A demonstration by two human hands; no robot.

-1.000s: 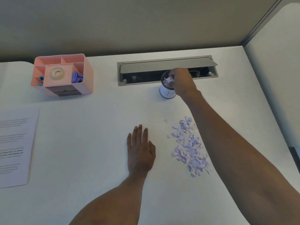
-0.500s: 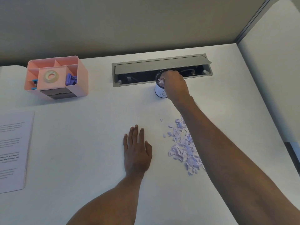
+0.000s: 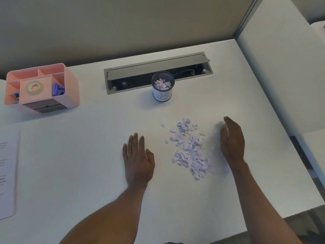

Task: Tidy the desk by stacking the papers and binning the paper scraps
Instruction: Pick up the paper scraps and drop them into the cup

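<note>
Head view: both hands lie open on the tabletop point(image 3: 88, 164), left hand point(image 3: 138, 160) flat and right hand point(image 3: 232, 141) edge-on, flanking the paper scraps point(image 3: 189, 149), with printed papers point(image 3: 7, 173) at the left edge and the scrap-filled mesh bin point(image 3: 162, 87) near the far edge.

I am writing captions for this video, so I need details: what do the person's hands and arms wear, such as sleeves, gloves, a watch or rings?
Nothing shows: the left hand and right hand are bare, without gloves, rings or watch, and both forearms are uncovered to the frame's edge.
</note>
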